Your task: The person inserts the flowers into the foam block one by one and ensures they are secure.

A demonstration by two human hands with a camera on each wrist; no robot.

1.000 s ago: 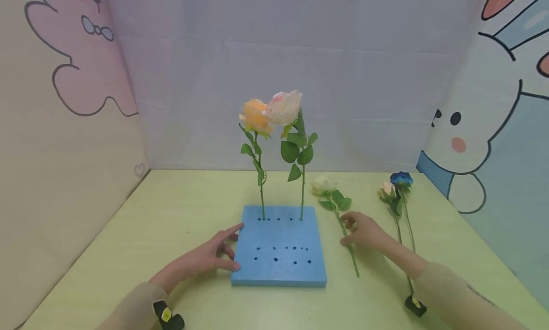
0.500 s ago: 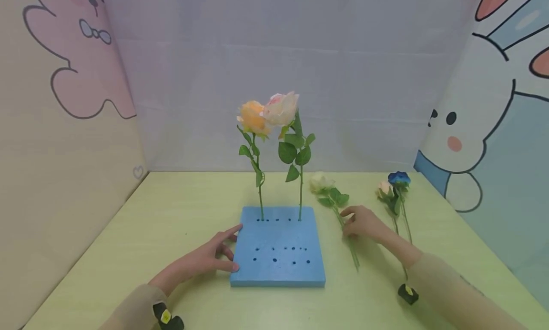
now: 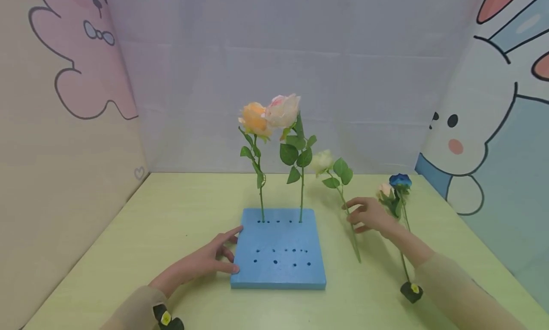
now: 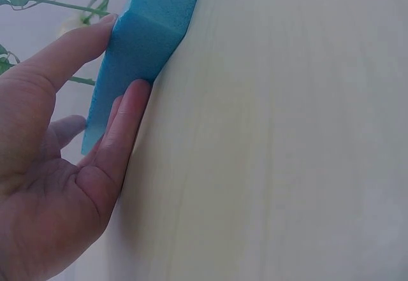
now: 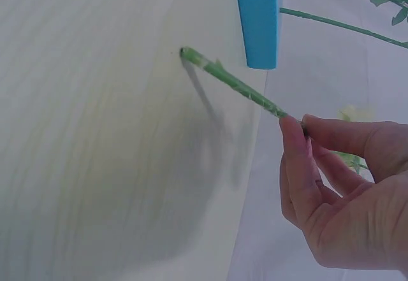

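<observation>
My right hand [image 3: 372, 216] pinches the stem of a white rose [image 3: 321, 162] between thumb and fingertips, to the right of a blue foam block [image 3: 279, 238]. The rose is tilted, its bloom away from me, and its lower stem [image 5: 237, 85] points down over the table. Against the left side of the block rests my left hand [image 3: 209, 259], fingers extended and spread, thumb at the near corner. An orange rose [image 3: 255, 118] and a pale pink rose [image 3: 283, 112] stand upright in holes along the block's far row.
A blue rose [image 3: 400, 180] and a peach rose [image 3: 385, 191] lie on the table [image 3: 128, 244] at the right, partly behind my right forearm. More holes mark the block's near half. A pale cloth wall [image 3: 206, 106] closes off the back.
My right hand has taken the white rose's stem and lifted the flower off the table, its bloom rising most. The left hand stays at the block.
</observation>
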